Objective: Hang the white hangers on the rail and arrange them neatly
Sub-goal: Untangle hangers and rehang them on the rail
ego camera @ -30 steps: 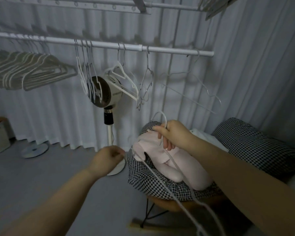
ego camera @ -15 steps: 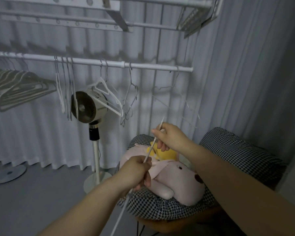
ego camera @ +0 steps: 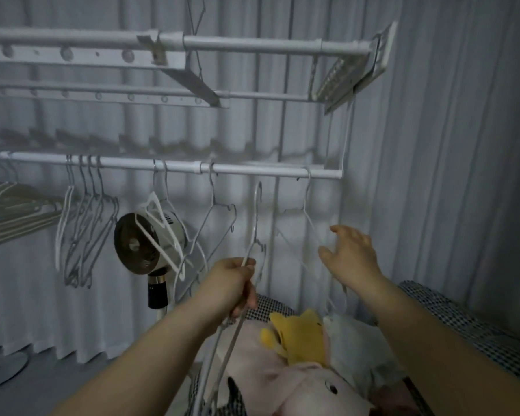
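Gripping thin white wire hanger (ego camera: pixel 255 223) at its shoulder with left hand (ego camera: pixel 231 283), hook just below white metal rail (ego camera: pixel 252 169), not yet on. With right hand (ego camera: pixel 351 253) open, fingers spread, by hung neighbour hanger (ego camera: pixel 308 211). Could snag that neighbour if lifted crooked.

Two bare forearms are showing, running uncovered from the near frame edge to the wrists; the bare left hand (ego camera: pixel 231 285) and bare right hand (ego camera: pixel 353 255) are showing likewise, dimly lit.
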Demonstrator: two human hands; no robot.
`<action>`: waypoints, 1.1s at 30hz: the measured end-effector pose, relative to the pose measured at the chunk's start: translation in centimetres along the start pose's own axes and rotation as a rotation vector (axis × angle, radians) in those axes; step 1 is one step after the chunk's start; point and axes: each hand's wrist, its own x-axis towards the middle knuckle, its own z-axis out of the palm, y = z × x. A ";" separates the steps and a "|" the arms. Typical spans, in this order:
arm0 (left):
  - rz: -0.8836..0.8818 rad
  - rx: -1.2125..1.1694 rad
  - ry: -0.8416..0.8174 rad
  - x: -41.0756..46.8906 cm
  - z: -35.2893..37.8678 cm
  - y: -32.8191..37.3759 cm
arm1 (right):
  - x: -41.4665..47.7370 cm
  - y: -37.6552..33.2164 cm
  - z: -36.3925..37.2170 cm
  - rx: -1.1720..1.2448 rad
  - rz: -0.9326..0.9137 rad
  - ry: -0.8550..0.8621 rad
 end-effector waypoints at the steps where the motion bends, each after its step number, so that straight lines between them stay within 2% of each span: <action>1: 0.014 0.008 0.024 1.2 0.2 0.4 | 0.8 0.4 0.3 0.008 0.010 -0.058; 5: 0.045 0.051 0.122 5.8 0.7 1.5 | 3.8 2.0 1.5 0.146 -0.002 -0.211; 11: 0.083 0.084 0.170 10.8 1.4 2.9 | 6.0 2.9 2.6 0.286 -0.061 -0.292; 15: 0.094 0.083 0.124 13.2 0.9 3.2 | 6.5 3.2 4.2 0.507 0.061 -0.317; 22: -0.029 0.070 -0.053 15.4 1.3 1.3 | 6.4 2.0 6.8 0.672 0.147 -0.097; 24: -0.049 0.156 -0.093 15.2 0.8 1.5 | 6.6 1.6 7.3 0.653 0.152 -0.092; 25: -0.037 0.270 -0.114 14.9 0.2 1.6 | 6.7 1.6 7.4 0.628 0.158 -0.103; 27: 0.062 0.653 -0.163 14.5 -1.8 1.8 | 6.8 1.8 7.3 0.560 0.170 -0.098; 29: 0.251 0.933 -0.086 14.4 -4.0 3.0 | 6.8 2.1 7.1 0.466 0.181 -0.058; 33: 0.924 0.999 0.277 17.5 -6.7 5.1 | 6.6 1.7 7.3 0.333 0.163 0.006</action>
